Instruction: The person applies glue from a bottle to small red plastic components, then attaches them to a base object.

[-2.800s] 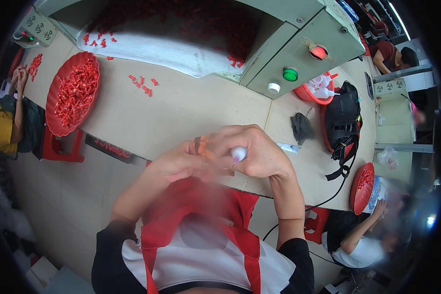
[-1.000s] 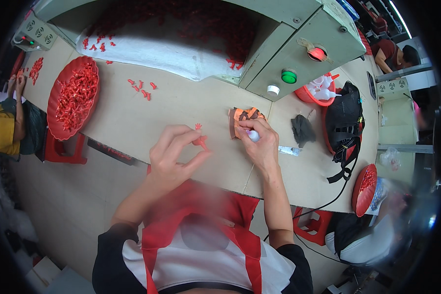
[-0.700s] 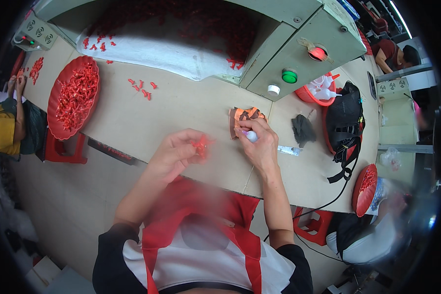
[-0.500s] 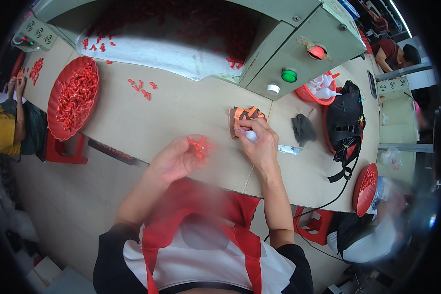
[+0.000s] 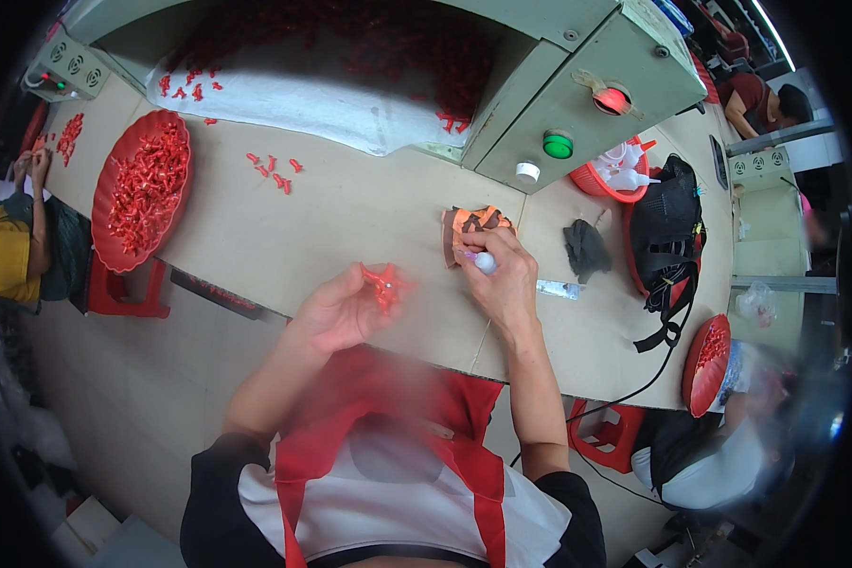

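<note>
My left hand (image 5: 336,310) is closed on a small red plastic piece (image 5: 385,288) with several stubby arms, held just above the table's near edge. The piece is slightly blurred. In my right hand (image 5: 504,282) is a small white squeeze bottle (image 5: 484,262), tilted so its purplish tip points at a folded orange and brown cloth (image 5: 462,225). My fingers rest over the cloth and hide part of it. Whether the tip touches the cloth I cannot tell.
Several red pieces (image 5: 281,180) lie beyond my left hand. A scalloped red tray (image 5: 105,225) full of them stands at the left. Ahead is a green-grey machine (image 5: 540,114). To the right are a dark rag (image 5: 587,248), a red basket of bottles (image 5: 592,182) and a black bag (image 5: 667,218).
My left hand, with the red piece, has shifted and turned very slightly. My right hand stays at the cloth with the bottle.
</note>
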